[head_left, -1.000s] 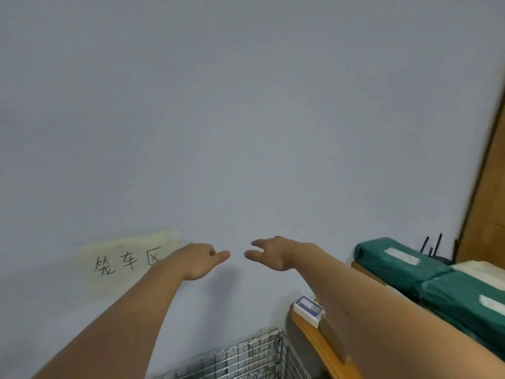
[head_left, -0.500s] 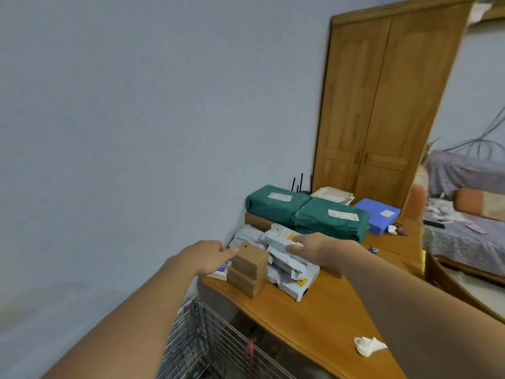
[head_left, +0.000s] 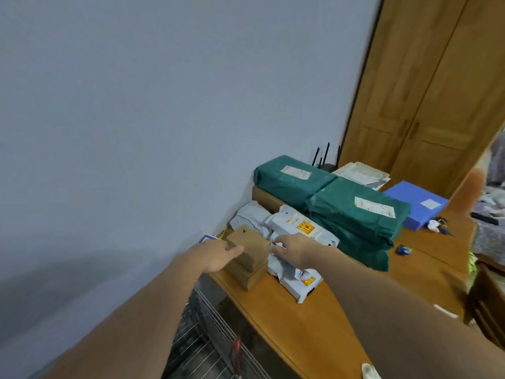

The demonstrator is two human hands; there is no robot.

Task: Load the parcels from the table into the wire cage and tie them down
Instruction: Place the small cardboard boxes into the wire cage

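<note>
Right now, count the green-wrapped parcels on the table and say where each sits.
2. One green parcel lies at the back near the wall, on a brown box. The other green parcel lies to its right, beside the blue box. More may be hidden beneath.

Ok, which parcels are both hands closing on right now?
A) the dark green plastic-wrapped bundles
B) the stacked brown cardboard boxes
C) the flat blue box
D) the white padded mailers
B: the left hand and right hand flank the stacked brown cardboard boxes at the table's near corner.
</note>
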